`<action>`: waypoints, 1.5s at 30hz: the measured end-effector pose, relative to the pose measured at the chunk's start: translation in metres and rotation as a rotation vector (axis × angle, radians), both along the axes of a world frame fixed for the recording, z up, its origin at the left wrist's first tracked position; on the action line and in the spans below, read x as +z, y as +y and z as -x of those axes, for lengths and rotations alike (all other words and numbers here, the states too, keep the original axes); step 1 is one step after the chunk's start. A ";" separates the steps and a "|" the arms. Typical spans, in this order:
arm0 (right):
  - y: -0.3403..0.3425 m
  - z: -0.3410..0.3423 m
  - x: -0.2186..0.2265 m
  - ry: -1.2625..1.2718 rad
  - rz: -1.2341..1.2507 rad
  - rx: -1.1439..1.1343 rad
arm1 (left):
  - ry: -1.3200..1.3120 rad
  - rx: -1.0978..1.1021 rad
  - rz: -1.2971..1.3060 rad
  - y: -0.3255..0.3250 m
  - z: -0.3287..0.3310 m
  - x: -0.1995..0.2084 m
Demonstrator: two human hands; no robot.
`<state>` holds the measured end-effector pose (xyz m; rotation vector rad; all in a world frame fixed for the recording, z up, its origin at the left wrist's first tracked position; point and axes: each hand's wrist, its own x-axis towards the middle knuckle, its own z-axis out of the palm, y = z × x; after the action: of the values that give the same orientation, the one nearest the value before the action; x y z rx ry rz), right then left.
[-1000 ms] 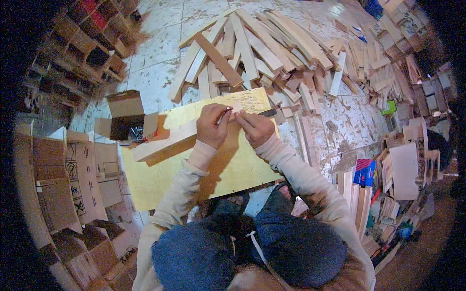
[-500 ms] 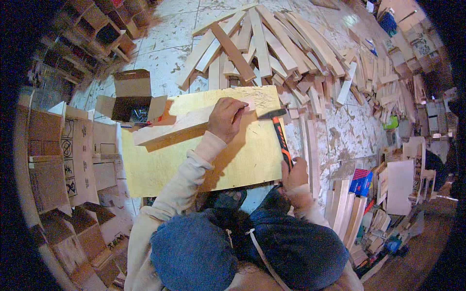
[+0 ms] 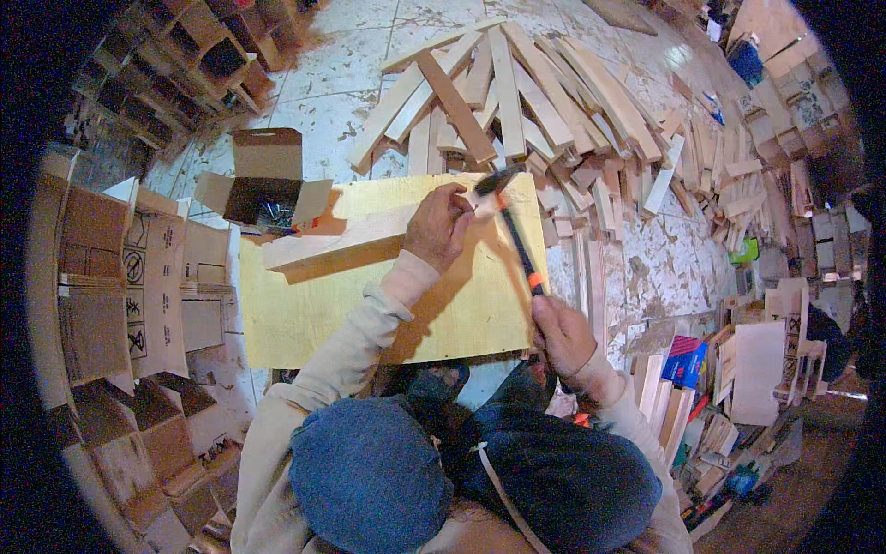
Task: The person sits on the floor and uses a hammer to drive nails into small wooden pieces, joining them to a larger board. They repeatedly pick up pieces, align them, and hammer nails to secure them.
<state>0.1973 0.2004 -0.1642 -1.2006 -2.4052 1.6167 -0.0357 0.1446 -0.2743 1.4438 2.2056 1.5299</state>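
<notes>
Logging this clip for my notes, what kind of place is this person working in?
Probably a small woodworking workshop: a heap of cut wooden slats covers the tiled floor, the right hand swings a hammer over a plywood board, and small wooden boxes are stacked alongside.

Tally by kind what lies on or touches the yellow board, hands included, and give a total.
Hands: 2, the left hand and the right hand
Hammers: 1, the hammer held in the right hand's grip
Long wood strips: 1, the wood strip lying on the yellow board
Small wood pieces: 1, the small block at the left fingertips
Total: 5
</notes>
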 end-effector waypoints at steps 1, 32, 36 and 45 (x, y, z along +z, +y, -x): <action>0.001 0.001 0.003 0.009 -0.005 0.003 | -0.025 -0.019 0.012 0.000 0.001 0.001; -0.038 -0.033 -0.076 -0.089 -0.404 -0.154 | -0.311 -0.039 -0.279 0.008 0.017 -0.014; -0.027 -0.028 -0.035 0.125 -0.372 -0.273 | -0.338 -0.032 -0.320 0.010 0.021 -0.013; -0.026 -0.028 -0.048 0.575 -0.342 -0.341 | -0.127 0.660 -0.479 -0.093 0.088 0.067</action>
<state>0.2258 0.1747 -0.2126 -0.8699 -1.8883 1.1785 -0.1235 0.0512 -0.2072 0.6489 2.4798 2.3995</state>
